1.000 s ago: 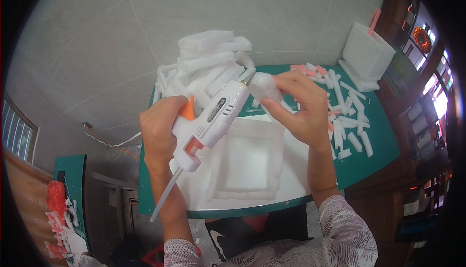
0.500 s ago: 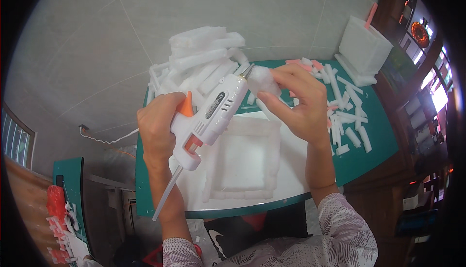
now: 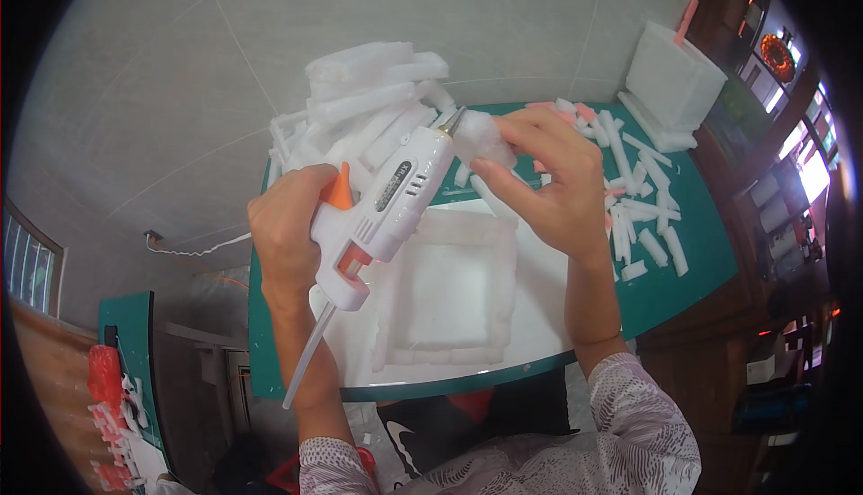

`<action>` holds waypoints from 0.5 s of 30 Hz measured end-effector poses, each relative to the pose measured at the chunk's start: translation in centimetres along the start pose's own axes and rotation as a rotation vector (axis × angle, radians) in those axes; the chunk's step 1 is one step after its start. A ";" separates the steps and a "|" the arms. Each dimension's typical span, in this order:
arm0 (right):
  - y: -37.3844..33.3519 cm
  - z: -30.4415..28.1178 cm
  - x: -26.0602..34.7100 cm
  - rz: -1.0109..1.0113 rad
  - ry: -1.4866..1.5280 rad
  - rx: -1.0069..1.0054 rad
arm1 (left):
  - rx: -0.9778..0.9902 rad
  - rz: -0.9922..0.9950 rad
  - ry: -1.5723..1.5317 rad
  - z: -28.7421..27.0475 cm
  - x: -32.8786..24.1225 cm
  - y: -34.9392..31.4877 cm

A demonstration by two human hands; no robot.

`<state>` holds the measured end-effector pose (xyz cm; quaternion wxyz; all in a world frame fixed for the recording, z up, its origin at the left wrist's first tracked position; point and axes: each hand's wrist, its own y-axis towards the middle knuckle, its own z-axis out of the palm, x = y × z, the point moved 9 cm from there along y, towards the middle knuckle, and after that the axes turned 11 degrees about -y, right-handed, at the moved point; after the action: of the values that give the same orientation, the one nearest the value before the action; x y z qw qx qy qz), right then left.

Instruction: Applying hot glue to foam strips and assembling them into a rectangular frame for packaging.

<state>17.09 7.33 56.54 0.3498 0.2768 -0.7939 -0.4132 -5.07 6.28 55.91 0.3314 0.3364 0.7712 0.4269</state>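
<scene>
My left hand (image 3: 286, 234) grips a white hot glue gun (image 3: 387, 205) with an orange trigger, a clear glue stick poking out of its back end. The gun's nozzle touches a small white foam piece (image 3: 478, 138) pinched in the fingers of my right hand (image 3: 553, 180). Both hands hover above a white foam square frame (image 3: 454, 293) lying on a white sheet on the green table (image 3: 692, 266).
A heap of white foam strips (image 3: 369, 104) lies at the table's far left. Several short white and pink foam sticks (image 3: 643, 212) are scattered to the right. A white foam box (image 3: 672, 77) stands at the far right corner. A second green surface with red and white bits (image 3: 121, 387) sits lower left.
Both hands, the glue gun and the foam piece have stayed together, shifting slightly up and to the left in the picture. The nozzle remains against the foam piece.
</scene>
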 end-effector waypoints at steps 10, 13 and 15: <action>0.0 -0.1 -0.1 -0.011 -0.006 -0.002 | -0.009 0.010 -0.010 0.1 -0.1 -0.1; 0.0 0.0 0.1 -0.014 -0.002 -0.004 | 0.001 0.009 0.002 0.0 -0.2 0.0; -0.1 0.0 -0.1 -0.016 -0.011 -0.005 | -0.006 0.025 -0.001 0.2 -0.3 0.0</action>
<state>17.18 7.34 56.49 0.3426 0.2800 -0.7926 -0.4195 -4.75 6.15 55.84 0.3274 0.3453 0.7654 0.4333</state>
